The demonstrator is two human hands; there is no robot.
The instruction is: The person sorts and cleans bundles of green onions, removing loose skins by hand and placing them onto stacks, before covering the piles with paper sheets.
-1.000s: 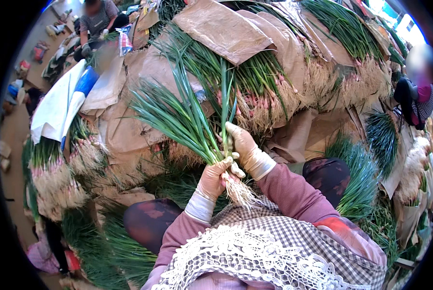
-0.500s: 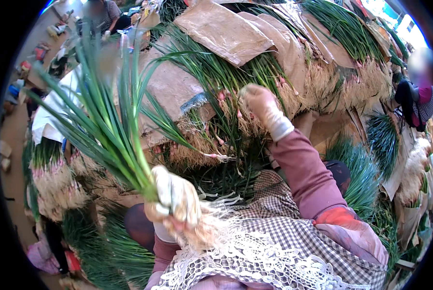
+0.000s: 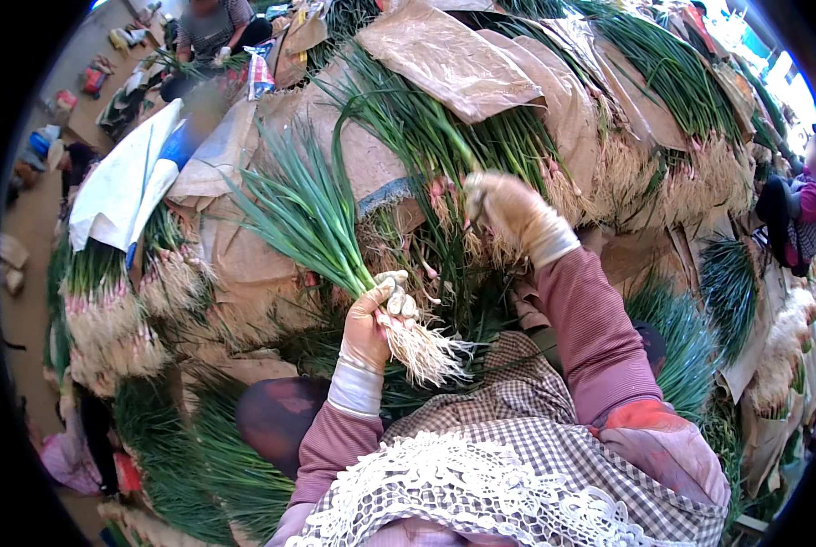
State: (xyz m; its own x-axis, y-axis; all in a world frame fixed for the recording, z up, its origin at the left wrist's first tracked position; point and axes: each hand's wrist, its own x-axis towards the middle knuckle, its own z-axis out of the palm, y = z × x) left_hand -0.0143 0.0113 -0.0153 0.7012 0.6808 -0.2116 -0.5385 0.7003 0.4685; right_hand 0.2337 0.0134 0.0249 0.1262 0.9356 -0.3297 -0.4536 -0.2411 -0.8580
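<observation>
The work in hand looks to be gathering spring onions into a bunch, with the right hand busy at the heap; the left hand, gloved, has its fingers wrapped round a bunch of spring onions just above the pale roots, in front of the heap and above the person's lap; the right hand, also gloved, is curled at the near edge of the heap of spring onions, beside a green stalk that runs up to its fingers; blur hides whether it pinches that stalk, so I cannot tell; drawing a stalk free would call for a grip low by the bulb and a light pull, the left fist kept snug; the bunch's long axis slants, leaf tips fanning away toward the upper left, roots spilling toward the lower right; the stalk by the right hand slants likewise.
</observation>
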